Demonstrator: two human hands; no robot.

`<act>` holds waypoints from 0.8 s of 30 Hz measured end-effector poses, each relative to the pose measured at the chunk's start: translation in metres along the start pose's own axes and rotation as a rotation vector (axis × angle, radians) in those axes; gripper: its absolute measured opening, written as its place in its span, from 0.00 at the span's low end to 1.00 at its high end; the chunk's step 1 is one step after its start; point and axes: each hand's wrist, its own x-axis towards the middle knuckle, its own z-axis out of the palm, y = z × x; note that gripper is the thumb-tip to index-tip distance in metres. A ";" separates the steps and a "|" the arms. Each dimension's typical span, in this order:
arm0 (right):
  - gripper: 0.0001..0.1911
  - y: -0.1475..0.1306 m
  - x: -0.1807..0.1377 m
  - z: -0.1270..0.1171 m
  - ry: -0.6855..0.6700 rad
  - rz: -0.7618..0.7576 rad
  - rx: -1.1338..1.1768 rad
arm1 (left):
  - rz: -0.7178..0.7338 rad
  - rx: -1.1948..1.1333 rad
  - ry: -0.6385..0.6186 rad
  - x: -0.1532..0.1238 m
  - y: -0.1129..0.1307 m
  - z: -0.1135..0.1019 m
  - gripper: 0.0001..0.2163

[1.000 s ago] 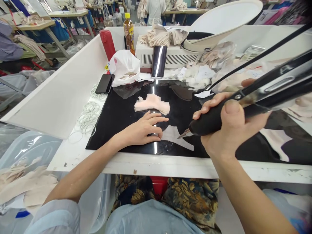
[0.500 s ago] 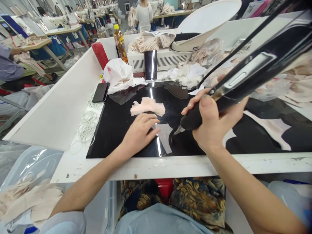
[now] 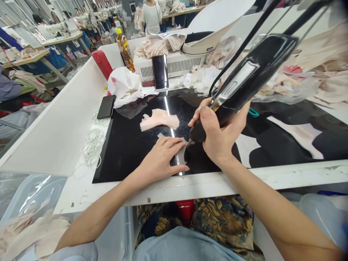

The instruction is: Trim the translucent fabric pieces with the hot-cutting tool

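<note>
My right hand (image 3: 220,136) is wrapped round the black grip of a long black cutting tool (image 3: 244,79) with a cable. Its metal tip touches a pale fabric piece (image 3: 181,154) on the glossy black work surface (image 3: 127,145). My left hand (image 3: 160,159) lies flat with fingers spread, pressing that fabric piece down just left of the tip. A small stack of pink cut fabric pieces (image 3: 159,119) lies a little beyond my left hand.
A black phone (image 3: 105,107) and several white rings (image 3: 92,143) lie at the left. A white plastic bag (image 3: 123,87), red flask (image 3: 102,63), bottle (image 3: 124,49) and white machine box (image 3: 174,63) stand behind. Fabric heaps (image 3: 296,83) lie right. A person (image 3: 150,16) stands far back.
The view has swung so the tool now points more steeply upward. My right hand brought the tip left to the fabric piece, and my left hand shifted nearer onto it.
</note>
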 end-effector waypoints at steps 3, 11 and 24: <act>0.23 0.003 0.000 -0.001 -0.005 -0.026 -0.019 | 0.002 0.006 -0.007 0.000 0.000 -0.001 0.32; 0.20 -0.004 -0.003 0.002 -0.017 0.002 0.057 | -0.006 0.014 -0.019 0.000 0.001 -0.004 0.31; 0.18 -0.015 -0.012 0.003 -0.021 0.074 0.101 | -0.002 0.023 -0.021 -0.002 0.001 -0.003 0.32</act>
